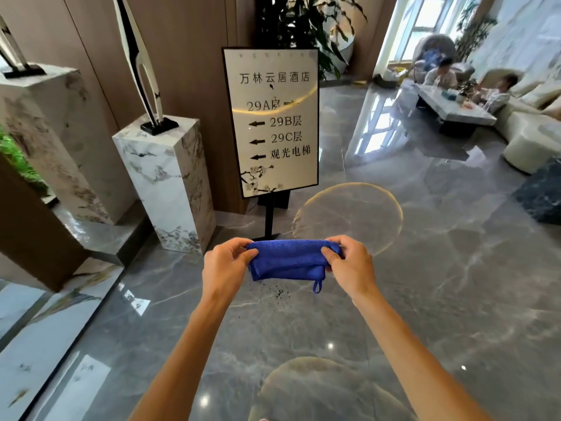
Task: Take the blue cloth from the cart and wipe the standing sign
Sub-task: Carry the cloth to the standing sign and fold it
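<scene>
Both hands are out in front at lower centre of the frame, each clamped on one end of the blue cloth [288, 261] & holding it stretched between them. Left hand [226, 264] pinches the left end w/ thumb on the near face and fingers curled over the top edge; right hand [352, 265] grips the right end the same way, fingers wrapped round the fold. Cloth is folded into a short band – a small hanging loop [317, 285] dangles from its lower right corner, just beside the right hand.

Standing sign [274, 123] is directly beyond the cloth, centre of frame, upright on a thin black pole [269, 217]; cloth is not touching it. Panel is pale w/ black frame, Chinese text, floor nos. 29A, 29B, 29C, arrows, and a blossom sprig at its bottom left corner. A curved glare streak crosses the 29A line.

Left of the sign: a white marble plinth [165, 180] carrying a tall black-and-white sculpture [142, 65], and a taller plinth [57, 141] further left. Large potted plant [306, 25] behind the sign, top centre. Floor [440, 284] is glossy grey marble w/ round pale inlays. Upper right – lounge area w/ low table [455, 109], cream sofas, two seated people, bright windows behind
</scene>
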A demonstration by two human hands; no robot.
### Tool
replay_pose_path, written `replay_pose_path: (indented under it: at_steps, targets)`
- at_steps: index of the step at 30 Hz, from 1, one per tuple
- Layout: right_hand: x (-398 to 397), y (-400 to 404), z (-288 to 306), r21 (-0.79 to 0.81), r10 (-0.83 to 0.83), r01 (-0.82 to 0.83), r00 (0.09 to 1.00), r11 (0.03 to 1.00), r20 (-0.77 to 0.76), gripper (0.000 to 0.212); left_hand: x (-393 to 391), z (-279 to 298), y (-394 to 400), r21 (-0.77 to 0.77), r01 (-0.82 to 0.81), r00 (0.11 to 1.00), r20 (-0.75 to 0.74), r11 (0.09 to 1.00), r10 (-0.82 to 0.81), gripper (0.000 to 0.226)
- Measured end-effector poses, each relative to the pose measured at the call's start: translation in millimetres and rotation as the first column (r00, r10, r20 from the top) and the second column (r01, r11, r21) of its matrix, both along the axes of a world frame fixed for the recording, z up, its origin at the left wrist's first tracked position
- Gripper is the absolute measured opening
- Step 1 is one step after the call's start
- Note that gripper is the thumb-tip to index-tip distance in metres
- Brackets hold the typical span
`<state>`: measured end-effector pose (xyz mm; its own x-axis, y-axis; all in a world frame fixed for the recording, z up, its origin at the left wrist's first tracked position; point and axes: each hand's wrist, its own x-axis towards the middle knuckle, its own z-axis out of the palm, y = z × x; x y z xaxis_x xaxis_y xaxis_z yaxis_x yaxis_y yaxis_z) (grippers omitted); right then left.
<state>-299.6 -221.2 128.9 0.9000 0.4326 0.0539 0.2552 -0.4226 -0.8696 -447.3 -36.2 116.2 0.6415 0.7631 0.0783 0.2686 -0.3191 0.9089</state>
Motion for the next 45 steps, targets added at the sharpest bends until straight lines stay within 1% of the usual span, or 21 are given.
replay_pose_path:
  at_steps: [2, 8, 12, 13, 16, 17, 22, 24, 27, 32, 36, 40, 41, 45]
  targets:
    - [12.7, 10.9, 1.3, -0.007, -0.004, 0.004, 1.0, 1.0, 0.014, 0.031, 13.2, 0.6, 12.0, -0.008, 0.004, 1.0, -0.016, 1.0, -0.004, 0.018]
    - [52.5, 41.7, -0.2, -0.023, -0.008, 0.008, 1.0, 1.0, 0.004, 0.015, 52.6, 0.0, 44.1, -0.021, 0.024, 0.998, -0.051, 0.999, -0.025, 0.018]
    - [86.2, 64.9, -5.6, -0.021, 0.027, -0.027, 1.0, 0.999, 0.014, 0.015, 80.2, -0.8, 64.4, -0.017, 0.011, 0.998, -0.057, 1.0, -0.012, 0.028]
    - [96.0, 70.7, -7.3, -0.015, 0.041, -0.041, 0.999, 0.999, 0.007, 0.015, 88.1, -2.1, 69.0, -0.016, 0.003, 0.998, -0.062, 1.0, -0.004, 0.028]
    - [128.7, 88.5, -13.7, 0.013, 0.07, -0.07, 0.998, 0.997, 0.003, 0.013, 116.0, -2.8, 84.2, -0.028, -0.02, 0.997, -0.076, 0.999, 0.018, 0.013]
    - [141.6, 95.1, -15.4, 0.023, 0.077, -0.077, 0.997, 0.997, 0.003, 0.013, 128.1, -3.3, 90.3, -0.028, -0.029, 0.997, -0.078, 0.999, 0.027, 0.013]
    - [211.4, 126.4, -17.8, 0.046, 0.12, -0.12, 0.993, 0.992, 0.007, 0.02, 192.0, -4.0, 115.5, -0.026, -0.043, 0.997, -0.066, 0.999, 0.041, 0.013]
    - [242.4, 138.4, -18.9, 0.056, 0.139, -0.139, 0.99, 0.989, 0.003, 0.018, 220.4, -3.3, 125.5, -0.018, -0.051, 0.996, -0.078, 0.999, 0.05, 0.013]
    - [284.2, 155.8, -18.7, 0.056, 0.148, -0.148, 0.989, 0.987, 0.001, 0.013, 258.7, -0.8, 137.6, -0.016, -0.084, 0.993, -0.09, 0.996, 0.082, 0.021]
    - [341.9, 181.5, -16.7, 0.049, 0.184, -0.183, 0.983, 0.982, -0.013, 0.017, 308.6, 2.4, 157.1, -0.011, -0.141, 0.985, -0.104, 0.99, 0.139, 0.026]
    - [370.2, 198.4, -15.2, 0.08, 0.22, -0.218, 0.975, 0.973, -0.024, 0.015, 333.2, 4.3, 169.3, -0.01, -0.14, 0.988, -0.066, 0.99, 0.139, 0.018]
    - [391.0, 216.5, -17.7, 0.074, 0.232, -0.229, 0.972, 0.971, -0.029, 0.014, 353.2, 1.9, 184.3, -0.06, -0.15, 0.988, -0.044, 0.987, 0.147, 0.014]
    - [395.5, 220.3, -17.9, 0.079, 0.238, -0.235, 0.971, 0.969, -0.029, 0.014, 357.4, 1.3, 188.2, -0.072, -0.151, 0.988, -0.04, 0.986, 0.149, 0.012]
    - [416.1, 242.8, -15.8, 0.115, 0.254, -0.25, 0.967, 0.962, -0.02, 0.031, 378.2, -1.6, 208.6, -0.139, -0.111, 0.994, -0.013, 0.984, 0.11, 0.012]
